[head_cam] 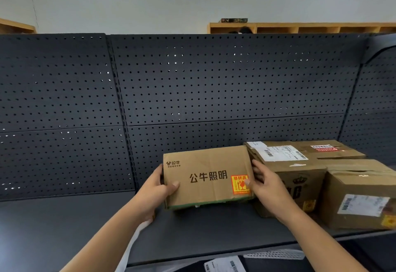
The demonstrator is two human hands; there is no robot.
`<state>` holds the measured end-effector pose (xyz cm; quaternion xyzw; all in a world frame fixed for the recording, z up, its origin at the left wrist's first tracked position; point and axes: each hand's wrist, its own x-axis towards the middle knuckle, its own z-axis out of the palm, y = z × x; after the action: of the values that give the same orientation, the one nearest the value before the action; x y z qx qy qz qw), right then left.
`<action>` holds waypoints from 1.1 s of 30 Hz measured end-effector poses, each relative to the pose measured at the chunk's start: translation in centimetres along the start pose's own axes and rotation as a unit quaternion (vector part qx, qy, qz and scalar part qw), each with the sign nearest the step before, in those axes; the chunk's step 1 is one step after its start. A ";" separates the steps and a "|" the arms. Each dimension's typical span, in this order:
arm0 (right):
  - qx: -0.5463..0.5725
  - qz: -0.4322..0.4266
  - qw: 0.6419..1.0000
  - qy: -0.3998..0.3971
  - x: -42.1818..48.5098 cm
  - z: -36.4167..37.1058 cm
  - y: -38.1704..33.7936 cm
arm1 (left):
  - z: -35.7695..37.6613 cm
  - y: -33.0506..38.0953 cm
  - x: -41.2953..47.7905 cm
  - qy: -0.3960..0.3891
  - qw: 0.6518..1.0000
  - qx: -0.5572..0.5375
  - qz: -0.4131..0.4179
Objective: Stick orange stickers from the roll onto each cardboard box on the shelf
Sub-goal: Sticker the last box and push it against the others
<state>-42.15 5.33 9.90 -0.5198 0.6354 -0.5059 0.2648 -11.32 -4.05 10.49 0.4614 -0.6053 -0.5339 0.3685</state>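
Observation:
A brown cardboard box (205, 177) with dark printed characters stands on the dark shelf (64, 224), tilted a little. An orange sticker (240, 185) sits on the lower right of its front face. My left hand (159, 188) grips the box's left edge, thumb on the front. My right hand (264, 183) holds its right edge, thumb beside the sticker. A white paper strip (132, 248) hangs from under my left wrist. The sticker roll itself is hidden.
To the right, three more cardboard boxes stand together: a back one (310, 153) with white labels, a middle one (300, 188), and a front one (360, 198) with an orange sticker (389, 221) at its corner. A black pegboard (192, 89) backs the shelf.

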 end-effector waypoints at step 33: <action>0.055 0.021 0.998 0.015 -2.8 2.2 3.2 | 3.0 -3.5 -2.0 0.140 0.989 -0.011 0.046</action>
<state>-40.64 6.93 5.71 -0.4831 0.6213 -0.5423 0.2941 -12.94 -1.26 6.68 0.4990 -0.5627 -0.4531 0.4786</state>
